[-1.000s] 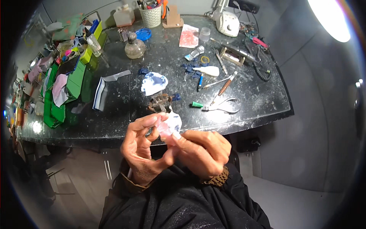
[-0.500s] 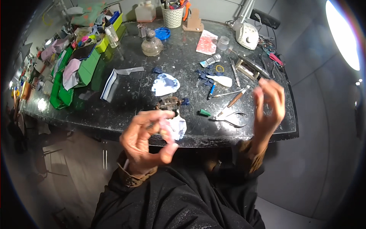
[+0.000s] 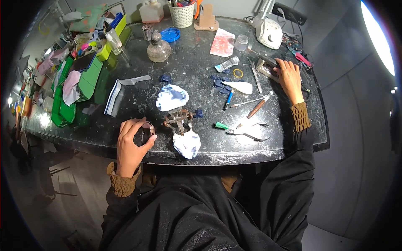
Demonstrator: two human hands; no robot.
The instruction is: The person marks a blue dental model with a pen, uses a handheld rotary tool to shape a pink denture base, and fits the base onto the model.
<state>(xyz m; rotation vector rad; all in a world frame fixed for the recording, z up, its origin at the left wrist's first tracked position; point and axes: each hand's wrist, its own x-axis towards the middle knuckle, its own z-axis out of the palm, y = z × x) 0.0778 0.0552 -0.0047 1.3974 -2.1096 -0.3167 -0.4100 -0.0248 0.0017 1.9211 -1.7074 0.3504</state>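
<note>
Near the front left edge of the bench, my left hand point(image 3: 130, 140) pinches a small pink denture point(image 3: 147, 126) between thumb and fingers; part of it is hidden by the fingers. Beside that hand is a metal dental articulator point(image 3: 179, 121), lying opened out. A white plaster mass point(image 3: 172, 98) with blue patches is at its far end and another plaster mass point(image 3: 187, 144) at its near end. At the right, my right hand point(image 3: 289, 81) curls over a dark cylindrical handpiece point(image 3: 268, 59) on a metal holder point(image 3: 266, 70); the fingertips are partly hidden.
Pliers point(image 3: 249, 131), a green cone point(image 3: 221, 125), a brown-handled knife point(image 3: 259, 106), a blue pen-like tool point(image 3: 228, 100) and a white scoop-shaped piece point(image 3: 240, 87) lie mid-right. A glass burner point(image 3: 158, 50) and white control unit point(image 3: 269, 33) stand farther back. Green bins point(image 3: 90, 75) line the left.
My left hand has moved left with the denture and down to the bench. My right hand has gone from raised in the air to the handpiece. The view has shifted slightly.
</note>
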